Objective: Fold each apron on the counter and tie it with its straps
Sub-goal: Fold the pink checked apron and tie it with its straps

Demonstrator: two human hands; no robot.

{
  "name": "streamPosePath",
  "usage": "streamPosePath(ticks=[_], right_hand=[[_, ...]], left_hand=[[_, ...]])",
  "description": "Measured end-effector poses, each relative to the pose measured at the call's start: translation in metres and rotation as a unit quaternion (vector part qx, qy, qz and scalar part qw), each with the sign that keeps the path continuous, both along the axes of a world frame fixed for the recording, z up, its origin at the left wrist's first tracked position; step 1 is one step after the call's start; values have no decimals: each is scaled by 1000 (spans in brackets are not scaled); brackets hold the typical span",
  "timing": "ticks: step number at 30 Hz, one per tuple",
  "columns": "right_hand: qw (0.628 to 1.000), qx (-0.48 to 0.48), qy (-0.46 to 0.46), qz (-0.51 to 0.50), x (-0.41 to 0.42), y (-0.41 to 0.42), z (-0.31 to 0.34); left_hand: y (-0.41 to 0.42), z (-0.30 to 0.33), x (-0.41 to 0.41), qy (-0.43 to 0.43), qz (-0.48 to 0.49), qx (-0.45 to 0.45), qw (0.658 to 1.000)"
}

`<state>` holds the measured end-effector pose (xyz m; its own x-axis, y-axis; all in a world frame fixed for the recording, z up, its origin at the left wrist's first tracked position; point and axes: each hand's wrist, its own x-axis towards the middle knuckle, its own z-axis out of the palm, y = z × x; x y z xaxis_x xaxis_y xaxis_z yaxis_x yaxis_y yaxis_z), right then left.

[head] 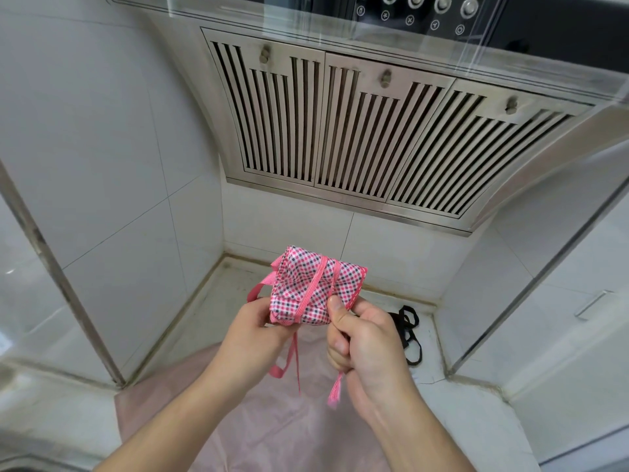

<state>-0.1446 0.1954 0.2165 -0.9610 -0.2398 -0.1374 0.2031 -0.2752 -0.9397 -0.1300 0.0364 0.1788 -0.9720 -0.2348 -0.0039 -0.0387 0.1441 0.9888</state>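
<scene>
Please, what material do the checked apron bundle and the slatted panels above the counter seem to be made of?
Checked apron bundle: probably thin woven cloth, matte; it creases softly and shows a printed or woven check, with striped ribbon-like straps around it. Slatted panels: apparently brushed metal, perhaps stainless steel; they show a dull grey sheen and rigid straight slats.

Both hands hold folded checked apron above counter; right hand grips pink strap, left hand supports bundle.
</scene>
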Motion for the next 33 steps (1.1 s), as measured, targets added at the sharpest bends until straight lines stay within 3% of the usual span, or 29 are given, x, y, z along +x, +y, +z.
streamPosePath(ticks=[8,13,19,26,33], right_hand=[[1000,5,-3,-17,-8,0,-1],[1000,-3,-12,-19,-11,0,-1],[999,3,-12,-30,-13,-1,0],[999,10,-15,-41,-17,1,-4],[998,23,-16,-49,-21,3,-8]], left_hand=[[0,-9,10,-36,-82,33,995],[-3,-14,12,-52,35,-59,996],[-8,-16,17,-15,73,-186,980],[-11,-23,17,-12,60,-310,949],[-11,-26,20,26,-15,-448,893]])
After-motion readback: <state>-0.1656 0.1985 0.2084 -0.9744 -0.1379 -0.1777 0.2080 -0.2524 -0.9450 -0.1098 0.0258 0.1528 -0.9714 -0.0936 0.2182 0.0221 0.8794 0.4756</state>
